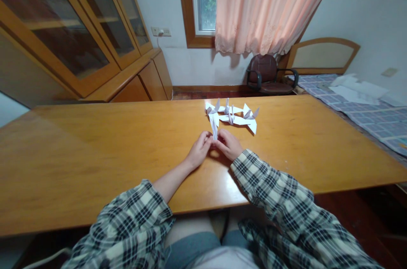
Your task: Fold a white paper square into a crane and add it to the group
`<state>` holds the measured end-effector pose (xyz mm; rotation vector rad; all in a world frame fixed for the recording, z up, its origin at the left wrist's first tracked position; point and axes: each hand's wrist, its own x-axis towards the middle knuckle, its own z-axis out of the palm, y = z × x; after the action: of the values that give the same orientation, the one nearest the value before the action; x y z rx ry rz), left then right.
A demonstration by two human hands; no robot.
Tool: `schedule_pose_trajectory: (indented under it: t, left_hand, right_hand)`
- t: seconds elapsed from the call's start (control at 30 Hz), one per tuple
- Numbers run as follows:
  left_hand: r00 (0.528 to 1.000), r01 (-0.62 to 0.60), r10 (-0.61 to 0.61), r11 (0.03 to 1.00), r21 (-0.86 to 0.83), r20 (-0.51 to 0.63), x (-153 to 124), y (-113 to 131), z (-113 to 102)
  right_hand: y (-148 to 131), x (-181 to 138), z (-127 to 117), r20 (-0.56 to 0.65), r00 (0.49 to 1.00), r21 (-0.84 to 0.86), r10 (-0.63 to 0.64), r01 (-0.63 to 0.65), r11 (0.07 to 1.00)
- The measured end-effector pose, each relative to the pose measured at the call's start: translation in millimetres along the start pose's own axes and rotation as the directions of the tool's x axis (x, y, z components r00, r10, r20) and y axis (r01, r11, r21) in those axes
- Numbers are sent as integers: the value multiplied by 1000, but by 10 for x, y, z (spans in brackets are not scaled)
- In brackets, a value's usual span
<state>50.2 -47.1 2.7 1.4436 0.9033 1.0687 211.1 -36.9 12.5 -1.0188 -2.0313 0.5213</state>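
A narrow folded piece of white paper (214, 126) stands upright between my hands. My left hand (201, 148) pinches its lower end from the left, and my right hand (228, 144) closes on it from the right; the fingertips meet at the paper and partly hide its bottom. Just beyond, several folded white paper cranes (249, 115) sit close together on the table, wings spread. The held paper overlaps the nearest crane at the left in this view, so I cannot tell whether they touch.
The wooden table (95, 154) reaches widely to both sides, its near edge at my lap. Behind it stand a glass-fronted cabinet (104, 18) at left and a brown armchair (267, 74). At right is a bed (359, 112) with white sheets on it.
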Motion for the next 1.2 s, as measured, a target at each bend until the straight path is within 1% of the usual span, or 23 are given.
schedule_pose_trajectory:
  t: [0.07,0.1,0.13,0.23,0.27,0.33,0.4,0.47,0.53,0.7,0.87,1.0,1.2]
  left_hand:
    - [998,54,-52,993,-109,17,4,-8,-3]
    - [998,69,-68,989,-134,14,12,-24,-9]
    - [998,69,-70,990,-120,-3,24,-44,-17]
    - [994,20,-18,1000,16,-109,59,-106,-41]
    - [992,14,-12,1000,20,-126,66,-118,-43]
    - [993,45,-52,997,-69,-109,71,-128,-36]
    - [993,93,-104,979,-181,-54,67,-122,-20]
    - [992,114,-121,969,-221,-19,59,-113,-5]
    - [993,111,-115,971,-209,-4,53,-111,1]
    - [996,90,-87,981,-171,26,52,-121,-7]
    - [999,24,-20,996,-86,41,58,-129,-13]
    - [997,60,-57,997,-52,47,51,-130,-17]
    - [991,128,-122,985,-116,58,41,-83,-5]
  right_hand:
    - [-18,-3,-16,20,1000,11,-6,6,1000]
    - [-27,-3,-21,21,1000,19,-11,11,1000]
    - [-35,-4,-24,19,1000,24,-18,18,1000]
    - [-34,-5,-7,2,999,20,-40,40,999]
    - [-23,-6,3,-24,999,19,-31,32,999]
    - [7,-7,21,-125,991,20,37,-34,999]
    - [38,-5,26,-248,960,34,131,-127,991]
    - [54,2,17,-321,928,46,188,-183,982]
    - [51,15,1,-328,926,50,185,-179,983]
    - [20,47,-22,-299,945,94,134,-110,989]
    - [-1,50,-45,-322,936,87,139,-117,989]
    - [-25,46,-64,-335,934,49,123,-113,992]
    - [-27,45,-71,-322,942,95,94,-67,993]
